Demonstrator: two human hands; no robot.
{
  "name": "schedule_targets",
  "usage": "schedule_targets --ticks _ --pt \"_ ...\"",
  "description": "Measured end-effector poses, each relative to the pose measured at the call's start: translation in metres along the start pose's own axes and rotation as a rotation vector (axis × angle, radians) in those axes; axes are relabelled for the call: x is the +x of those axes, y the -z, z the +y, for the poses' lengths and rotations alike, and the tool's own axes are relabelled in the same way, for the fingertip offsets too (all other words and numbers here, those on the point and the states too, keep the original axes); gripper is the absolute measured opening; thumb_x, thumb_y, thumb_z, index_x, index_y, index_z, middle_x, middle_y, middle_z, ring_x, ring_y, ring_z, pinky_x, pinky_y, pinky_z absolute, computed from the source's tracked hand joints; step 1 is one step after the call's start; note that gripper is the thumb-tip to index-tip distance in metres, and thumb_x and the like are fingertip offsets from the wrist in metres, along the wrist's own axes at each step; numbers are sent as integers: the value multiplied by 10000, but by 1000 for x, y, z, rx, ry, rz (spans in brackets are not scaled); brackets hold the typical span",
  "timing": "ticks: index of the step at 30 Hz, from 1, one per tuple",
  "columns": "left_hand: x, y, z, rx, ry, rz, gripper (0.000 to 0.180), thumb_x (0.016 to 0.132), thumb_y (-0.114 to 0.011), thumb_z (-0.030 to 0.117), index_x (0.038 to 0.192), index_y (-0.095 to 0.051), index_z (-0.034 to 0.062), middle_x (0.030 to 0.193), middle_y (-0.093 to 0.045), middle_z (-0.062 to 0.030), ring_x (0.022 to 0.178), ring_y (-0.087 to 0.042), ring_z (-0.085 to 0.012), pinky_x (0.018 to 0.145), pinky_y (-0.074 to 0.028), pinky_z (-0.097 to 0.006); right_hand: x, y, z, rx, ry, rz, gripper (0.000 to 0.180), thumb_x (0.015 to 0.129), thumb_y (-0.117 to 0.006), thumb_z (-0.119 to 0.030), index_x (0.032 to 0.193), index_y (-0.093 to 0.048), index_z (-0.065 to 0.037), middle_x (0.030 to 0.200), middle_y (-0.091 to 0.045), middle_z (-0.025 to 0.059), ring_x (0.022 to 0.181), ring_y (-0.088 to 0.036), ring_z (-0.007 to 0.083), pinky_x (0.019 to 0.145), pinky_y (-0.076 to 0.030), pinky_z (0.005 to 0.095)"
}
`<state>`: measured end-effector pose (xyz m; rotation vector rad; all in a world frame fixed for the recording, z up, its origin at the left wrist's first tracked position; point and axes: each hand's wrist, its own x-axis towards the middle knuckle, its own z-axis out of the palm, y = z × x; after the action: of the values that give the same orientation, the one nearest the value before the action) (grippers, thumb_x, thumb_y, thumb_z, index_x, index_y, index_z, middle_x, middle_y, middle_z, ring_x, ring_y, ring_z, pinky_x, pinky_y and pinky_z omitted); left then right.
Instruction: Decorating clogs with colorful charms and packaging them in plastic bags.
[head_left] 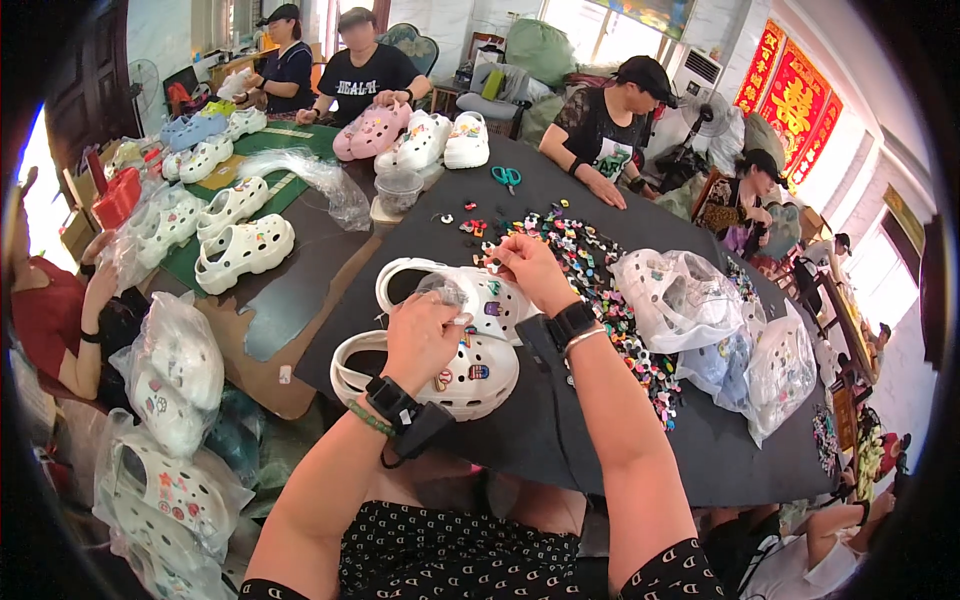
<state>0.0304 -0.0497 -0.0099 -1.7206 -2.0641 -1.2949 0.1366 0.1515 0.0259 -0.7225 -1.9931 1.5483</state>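
Note:
Two white clogs with holes lie before me on the black table. My left hand point(422, 335) is closed at the opening of the far clog point(515, 300), gripping its rim, with some clear plastic point(450, 288) by the fingers. Over that clog's toe, my right hand point(532, 268) pinches a small dark-and-white shoe charm point(493, 264). A purple charm is fixed on the far clog. The near clog point(490, 392) carries several colourful charms and sits just below my left hand.
Loose charms point(610, 300) are heaped right of the clogs. Bagged clogs point(680, 300) stand beyond the heap, more bagged clogs point(175, 365) at left. Teal scissors point(507, 178) and a clear tub point(398, 190) lie farther back. Several co-workers sit around the tables.

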Motion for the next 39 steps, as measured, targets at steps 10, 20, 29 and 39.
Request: schedule_targets --ticks 10,20,29,39 --pt "3 2 0 31 80 -10 336 852 -714 341 932 -699 15 867 -636 -154 863 -608 -346 752 -483 -436 -118 72 15 -669 262 397 71 869 -637 -55 908 -625 3 748 -659 145 701 -661 281 655 -509 372" --pt "11 47 -47 -535 292 -438 548 944 -667 352 1312 -473 -4 1191 -602 -154 1126 -597 -221 952 -481 -365 -240 36 42 -912 350 385 508 815 -693 -12 1288 -507 -29 1468 -348 273 1215 -489 425 1023 -428 467" --pt "-7 145 -11 -68 -76 -795 626 881 -704 239 1424 -470 34 1382 -504 -292 1305 -484 -400 1100 -382 -405 -273 3 68 -842 319 361 324 840 -659 -16 1155 -584 -4 1382 -451 228 1224 -466 413 1028 -408 486" --pt "40 178 -2 17 211 -577 659 756 -809 180 1337 -549 10 1320 -589 -127 1155 -603 -258 953 -507 -396 -273 2 66 -884 275 396 164 845 -638 -31 1006 -635 -7 1193 -580 159 1130 -537 347 972 -432 453"
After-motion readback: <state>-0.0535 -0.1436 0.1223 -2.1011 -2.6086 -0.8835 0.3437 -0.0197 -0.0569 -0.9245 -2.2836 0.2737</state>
